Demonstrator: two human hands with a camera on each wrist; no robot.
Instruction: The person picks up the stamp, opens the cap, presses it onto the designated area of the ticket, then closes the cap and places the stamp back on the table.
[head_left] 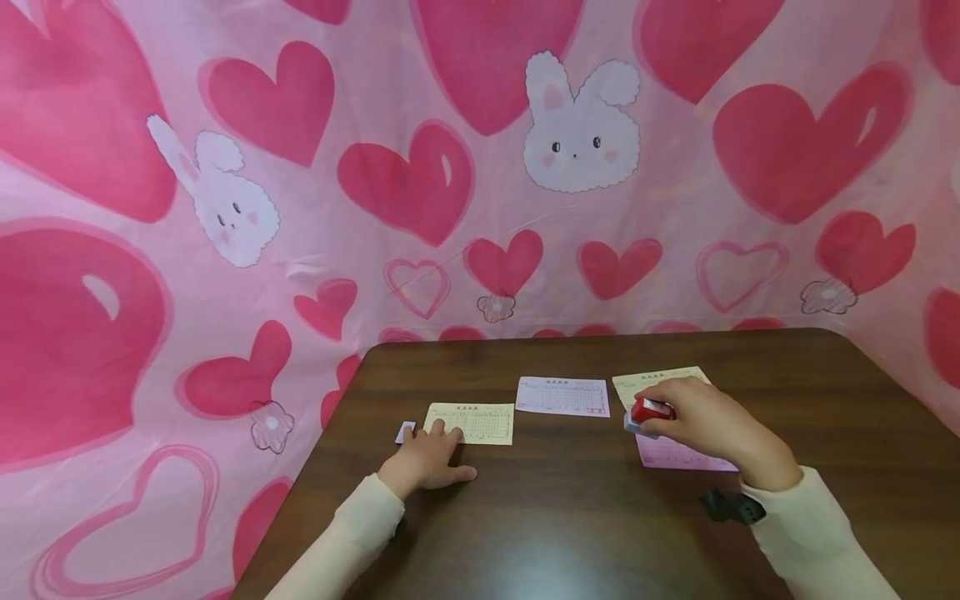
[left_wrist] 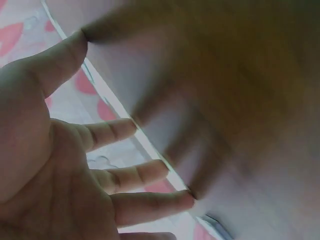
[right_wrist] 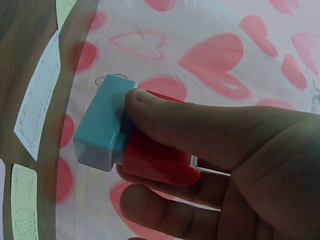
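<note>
My right hand [head_left: 705, 417] holds a stamp [right_wrist: 155, 160] with a red body and a light blue cap [right_wrist: 102, 122]. The thumb lies along one side, with fingers beneath. In the head view, the stamp overlaps a yellow form [head_left: 693, 375] and a pink form [head_left: 682, 457] lying below it. On the left, my left hand [head_left: 427, 462] has its fingers spread, and the fingertips touch the table and the lower edge of another yellow form [head_left: 491, 425]. Beside those fingers lies a small pale rectangular piece [head_left: 405, 430], partly covered by one finger.
A lavender form [head_left: 562, 396] with a small red box in its corner lies between the two hands on the dark wooden table [head_left: 517, 517]. Behind and at the left hangs a pink cloth [head_left: 360, 233] printed with hearts and rabbits. A black strap [head_left: 731, 506] circles the right wrist.
</note>
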